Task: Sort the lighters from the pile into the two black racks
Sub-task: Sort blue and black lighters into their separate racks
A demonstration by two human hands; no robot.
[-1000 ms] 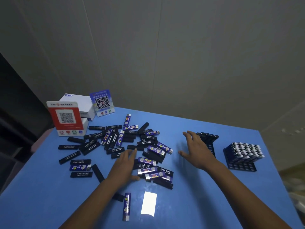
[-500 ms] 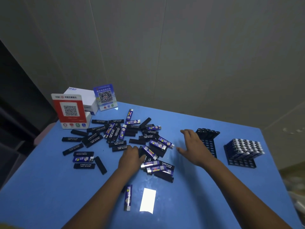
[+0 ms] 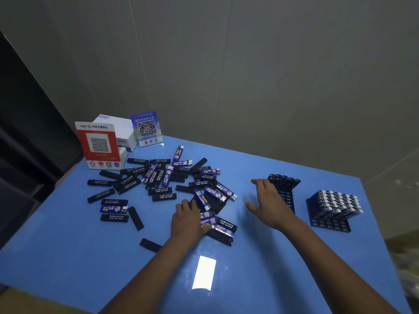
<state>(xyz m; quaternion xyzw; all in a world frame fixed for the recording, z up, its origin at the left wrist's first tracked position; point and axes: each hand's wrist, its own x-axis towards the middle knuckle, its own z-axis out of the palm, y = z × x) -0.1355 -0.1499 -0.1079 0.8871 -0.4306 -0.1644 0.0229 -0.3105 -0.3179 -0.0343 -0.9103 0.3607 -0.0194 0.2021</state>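
A grey wall stands behind the blue table (image 3: 68, 257). At ten o'clock lie about forty loose black and blue lighters (image 3: 158, 184), still unsorted. The left hand (image 3: 187, 219) curls onto lighters in the pile. The right hand (image 3: 269, 203) hovers, fingers spread, holding nothing. At two o'clock are two black racks: the near rack (image 3: 286, 191) holds one row, the far rack (image 3: 333, 219) is mostly full.

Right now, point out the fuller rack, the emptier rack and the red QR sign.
fuller rack (image 3: 335, 206), head view, on its lighter tops
emptier rack (image 3: 287, 196), head view, bare grid
red QR sign (image 3: 99, 143), head view, its face
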